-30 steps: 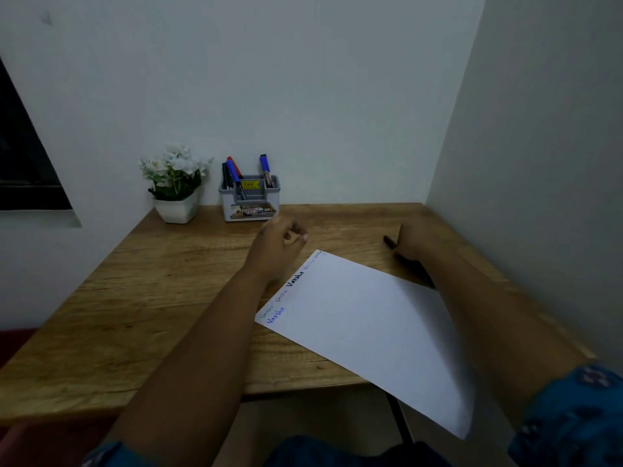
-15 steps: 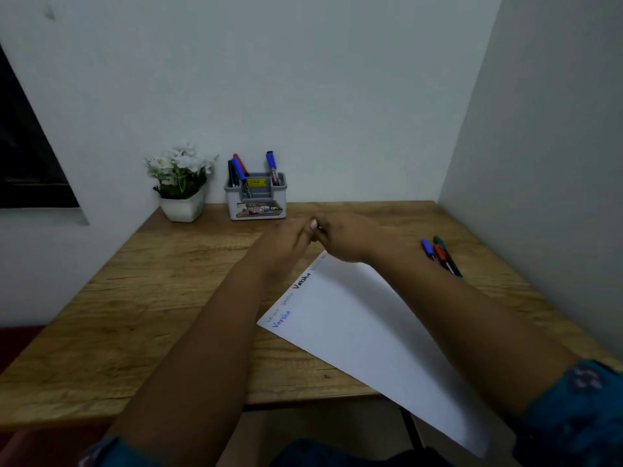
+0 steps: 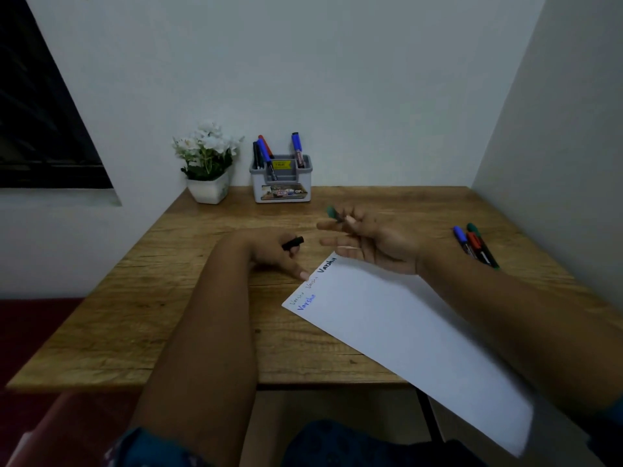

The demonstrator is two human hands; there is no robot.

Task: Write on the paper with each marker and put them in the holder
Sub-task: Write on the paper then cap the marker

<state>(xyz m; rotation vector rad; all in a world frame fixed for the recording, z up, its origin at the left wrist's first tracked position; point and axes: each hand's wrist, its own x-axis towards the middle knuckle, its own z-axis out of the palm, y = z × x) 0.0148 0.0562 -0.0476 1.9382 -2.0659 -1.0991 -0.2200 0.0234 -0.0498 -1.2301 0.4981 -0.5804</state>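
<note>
Right hand [image 3: 374, 241] now up over the desk [image 3: 175, 298], just past the paper's far corner, fingers loosely curled around a green marker [image 3: 334, 213]; its green end sticks out toward the holder. Left hand [image 3: 269, 252] rests on the desk beside the paper's top edge, fingers pinched on a small black piece [image 3: 292, 243], probably the cap; one fingertip touches the wood next to the paper [image 3: 404, 332].

Change: half a second ago both hands met in the middle; they've since split apart, one piece in each. Reads as the cap just pulled off, so the marker is ready to write. Tip itself is blurred, can't confirm.

Paper lies under and just near of the right hand, with several words already along its top edge. Three markers [image 3: 473, 244] sit well to the right, untouched. Holder [image 3: 281, 187] at the back by the wall, beyond both hands, already has a few markers in it, next to a flower pot [image 3: 209, 188].
</note>
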